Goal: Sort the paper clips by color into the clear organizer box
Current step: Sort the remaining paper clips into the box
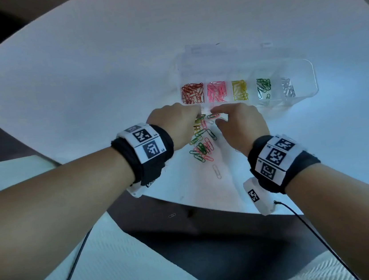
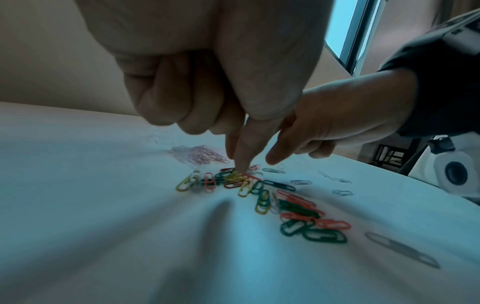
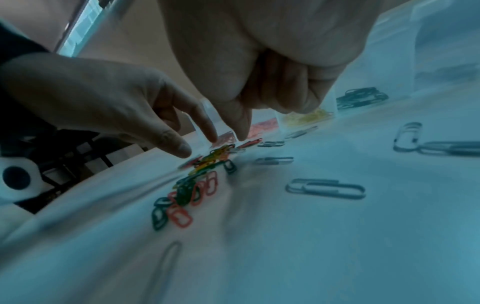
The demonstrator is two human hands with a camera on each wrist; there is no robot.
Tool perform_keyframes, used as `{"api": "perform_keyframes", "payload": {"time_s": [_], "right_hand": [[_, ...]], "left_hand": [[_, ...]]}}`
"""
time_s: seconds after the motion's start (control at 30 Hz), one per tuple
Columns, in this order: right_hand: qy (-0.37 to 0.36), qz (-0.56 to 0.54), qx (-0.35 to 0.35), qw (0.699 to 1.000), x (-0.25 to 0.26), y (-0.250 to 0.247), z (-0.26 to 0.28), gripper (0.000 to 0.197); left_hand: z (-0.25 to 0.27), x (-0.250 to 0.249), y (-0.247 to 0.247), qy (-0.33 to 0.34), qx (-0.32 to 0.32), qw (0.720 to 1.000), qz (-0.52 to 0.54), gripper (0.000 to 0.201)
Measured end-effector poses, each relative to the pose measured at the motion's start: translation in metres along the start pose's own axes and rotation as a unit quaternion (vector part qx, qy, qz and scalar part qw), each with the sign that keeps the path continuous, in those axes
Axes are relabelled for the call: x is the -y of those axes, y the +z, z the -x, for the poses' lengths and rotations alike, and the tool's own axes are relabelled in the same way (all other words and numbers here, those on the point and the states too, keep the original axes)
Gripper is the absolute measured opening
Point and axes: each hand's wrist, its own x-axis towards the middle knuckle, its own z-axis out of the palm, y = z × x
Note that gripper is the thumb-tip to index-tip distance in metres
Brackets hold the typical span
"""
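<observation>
The clear organizer box [image 1: 310, 71] lies open on the white table, holding red, pink, yellow, green and silver clips in separate compartments. A loose pile of mixed colored clips [image 1: 202, 142] lies in front of it, between my hands. My left hand [image 1: 196, 114] reaches down into the pile's far end [image 2: 240, 164]. Its thumb and index finger stand slightly apart, with nothing between them in the right wrist view [image 3: 197, 144]; the other fingers are curled. My right hand [image 1: 216, 116] points one digit down [image 3: 241, 135], its tip at a red clip [image 3: 250, 143].
Several silver clips [image 3: 327, 188] lie scattered on the table to the right of the pile, and one lies nearer me [image 1: 217, 171]. The table's front edge runs just below my wrists. A single clip [image 1: 172, 215] lies on the dark floor beyond that edge.
</observation>
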Motion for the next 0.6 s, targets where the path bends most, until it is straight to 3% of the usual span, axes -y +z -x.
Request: {"api": "perform_keyframes", "payload": {"time_s": [0.1,0.27,0.47,0.6], "right_hand": [[0.002,0.044,0.027,0.999,-0.001,0.001,-0.004,0.035],[-0.014,0.046,0.0,0.999,-0.001,0.0,0.006,0.023],[-0.034,0.069,0.038,0.996,-0.007,0.012,0.027,0.02],[-0.023,0.081,0.039,0.996,-0.014,0.012,0.029,0.017]], "left_hand": [[-0.003,0.004,0.001,0.001,-0.024,1.0,-0.006,0.038],[-0.01,0.004,0.006,0.003,-0.045,0.999,-0.005,0.017],[-0.017,0.005,0.018,0.027,-0.044,0.999,-0.005,0.031],[-0.021,0.004,0.016,0.021,-0.054,0.998,-0.001,0.026]]}}
